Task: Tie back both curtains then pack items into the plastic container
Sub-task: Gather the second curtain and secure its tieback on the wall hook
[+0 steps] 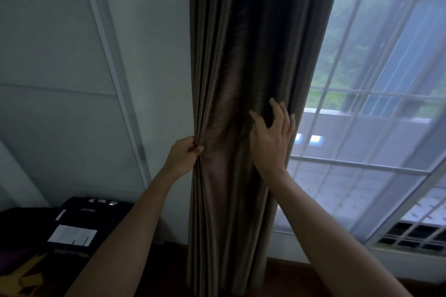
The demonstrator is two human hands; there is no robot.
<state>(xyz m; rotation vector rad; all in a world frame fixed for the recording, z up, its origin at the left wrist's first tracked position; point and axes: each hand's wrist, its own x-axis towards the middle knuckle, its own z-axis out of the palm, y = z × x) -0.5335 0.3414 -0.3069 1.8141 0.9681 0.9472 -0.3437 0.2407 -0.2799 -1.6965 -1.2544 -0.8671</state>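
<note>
A dark brown curtain (241,60) hangs in gathered folds down the middle of the view, beside the window. My left hand (184,155) pinches the curtain's left edge, thumb on the front of the fabric. My right hand (272,137) lies on the curtain's right side with its fingers spread and curled around the folds. No tie-back and no plastic container are visible.
A sheer white curtain (376,128) covers the barred window (362,99) on the right. A white wall (72,79) with a thin vertical trim is on the left. A dark piece of furniture with black items and a white label (72,234) stands at lower left.
</note>
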